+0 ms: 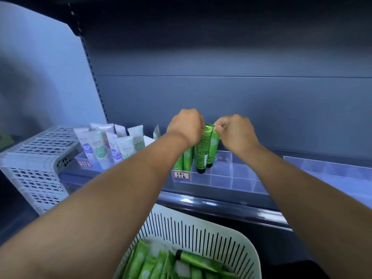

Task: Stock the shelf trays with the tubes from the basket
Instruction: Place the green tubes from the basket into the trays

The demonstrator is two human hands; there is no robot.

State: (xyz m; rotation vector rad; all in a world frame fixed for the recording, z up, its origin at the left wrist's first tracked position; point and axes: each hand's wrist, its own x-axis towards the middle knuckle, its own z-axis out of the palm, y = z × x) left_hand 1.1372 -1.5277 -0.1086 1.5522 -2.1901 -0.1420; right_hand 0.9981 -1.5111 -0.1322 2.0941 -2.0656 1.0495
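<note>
Green tubes (203, 150) are pinched at their top by both hands, left grip (186, 125) and right grip (234, 128), over the clear divided tray (221, 178).

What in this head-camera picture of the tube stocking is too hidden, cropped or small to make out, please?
- Left hand and right hand fingertips: head view, hidden behind the knuckles and the green tubes.
- Price label on the clear tray: writing too small.
- Basket contents: cut off by the bottom edge and the left forearm.
</note>
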